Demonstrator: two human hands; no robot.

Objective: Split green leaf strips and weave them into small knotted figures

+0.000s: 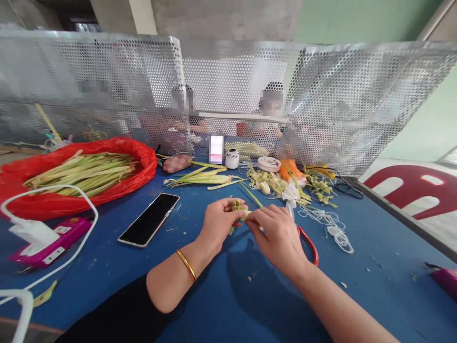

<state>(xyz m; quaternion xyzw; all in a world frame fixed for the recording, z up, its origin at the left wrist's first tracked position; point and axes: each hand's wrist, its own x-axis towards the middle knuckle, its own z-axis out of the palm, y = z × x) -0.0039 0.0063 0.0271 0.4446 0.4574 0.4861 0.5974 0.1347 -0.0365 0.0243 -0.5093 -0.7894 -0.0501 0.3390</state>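
My left hand (217, 224) is closed, pinching a small bent or knotted piece of green plant stalk (236, 206) between thumb and fingers. Beside it, the fingers of my right hand (276, 233) grip the pale end of the same stalk. A thin green end (253, 195) sticks up and away behind the fingers. How the stalk is folded is partly hidden by my fingertips. Just right of my right hand lie red-handled scissors (314, 255), partly covered by it. Longer pale green stalks (207, 178) lie on the blue table (221, 295) beyond my hands.
A red plastic bag (143, 183) full of stalks stands at left, near a black phone (150, 220) and a purple power strip (53, 245) with a white cable. Plant scraps (267, 181), a tape roll (269, 164) and tangled string (337, 233) lie right. A perforated metal screen (235, 76) borders the back; people sit behind.
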